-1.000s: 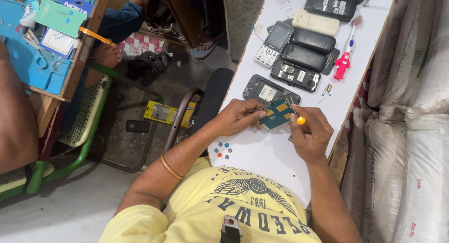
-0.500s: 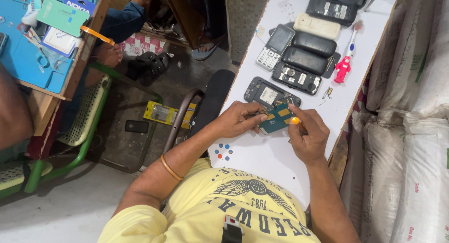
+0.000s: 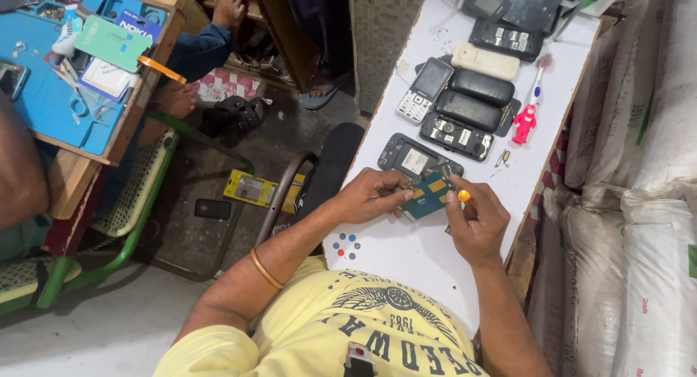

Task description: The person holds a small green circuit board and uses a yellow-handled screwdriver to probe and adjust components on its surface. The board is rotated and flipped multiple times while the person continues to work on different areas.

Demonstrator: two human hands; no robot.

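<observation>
From the head camera, the person in a yellow shirt works at a narrow white table. The left hand is closed around the near edge of a small teal circuit board, pinning it just above the tabletop. The right hand is curled around a thin tool with an orange knob, its tip meeting the board's right side. Just beyond the board lies an open dark phone shell, almost touching it. Farther up the table sit a grey keypad phone, two black phone backs, a cream phone and a pink toothbrush. Across the gap to the left, a second table carries a blue work mat.
</observation>
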